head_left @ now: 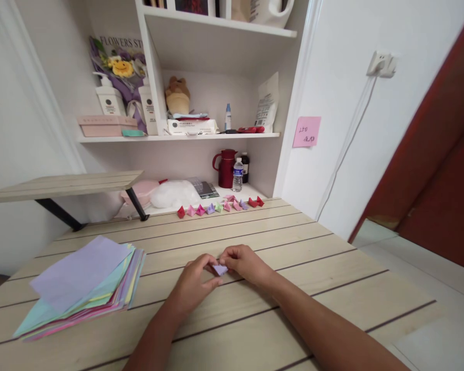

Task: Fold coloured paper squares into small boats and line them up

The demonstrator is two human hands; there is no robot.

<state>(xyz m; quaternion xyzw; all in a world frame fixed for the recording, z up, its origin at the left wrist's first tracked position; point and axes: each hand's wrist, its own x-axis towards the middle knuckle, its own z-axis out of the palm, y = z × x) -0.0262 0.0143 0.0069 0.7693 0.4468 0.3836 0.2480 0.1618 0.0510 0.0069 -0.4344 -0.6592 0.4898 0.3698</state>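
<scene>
- Your left hand (195,281), right hand (245,263): fingers pinch small lilac folded paper (220,269).
- Beyond fingers: row of finished coloured paper folds (220,206).
- Left of fingers: pastel sheet stack (85,286), unfolded.

Two hands, a left hand (195,282) and a right hand (244,263), with one lilac folded paper (220,269) between them. One stack of coloured sheets (81,288). About eleven small folded paper shapes (211,208) in a row. Two white pump bottles (109,98). One red jug (226,169). One pink sticky note (307,131).
</scene>
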